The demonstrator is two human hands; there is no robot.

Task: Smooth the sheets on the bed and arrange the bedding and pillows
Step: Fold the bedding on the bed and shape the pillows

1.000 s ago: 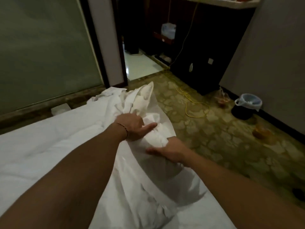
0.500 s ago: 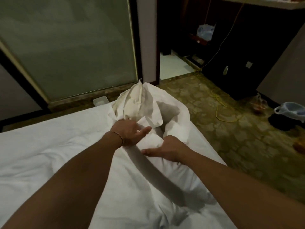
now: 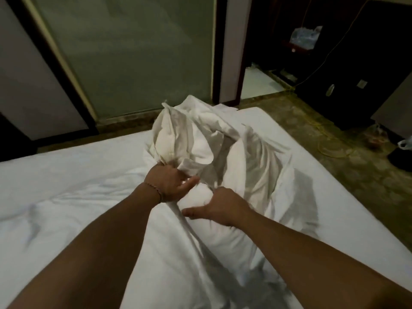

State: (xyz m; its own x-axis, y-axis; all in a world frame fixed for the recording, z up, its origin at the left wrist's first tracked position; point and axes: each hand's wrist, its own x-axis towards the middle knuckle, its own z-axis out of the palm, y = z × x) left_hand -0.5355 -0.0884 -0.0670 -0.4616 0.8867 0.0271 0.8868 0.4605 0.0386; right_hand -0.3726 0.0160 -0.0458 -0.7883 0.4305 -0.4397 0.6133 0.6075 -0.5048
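Gripping the white bedding (image 3: 211, 139) with our left hand (image 3: 168, 182) and right hand (image 3: 223, 206), we see it bunched, creased, heaped upward on the bed (image 3: 66, 186).

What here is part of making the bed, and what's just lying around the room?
Part of the job: bunched bedding, gripped by the left hand and right hand; bed sheet.

Just lying about: yellow cable, plastic bag, dark cabinet.
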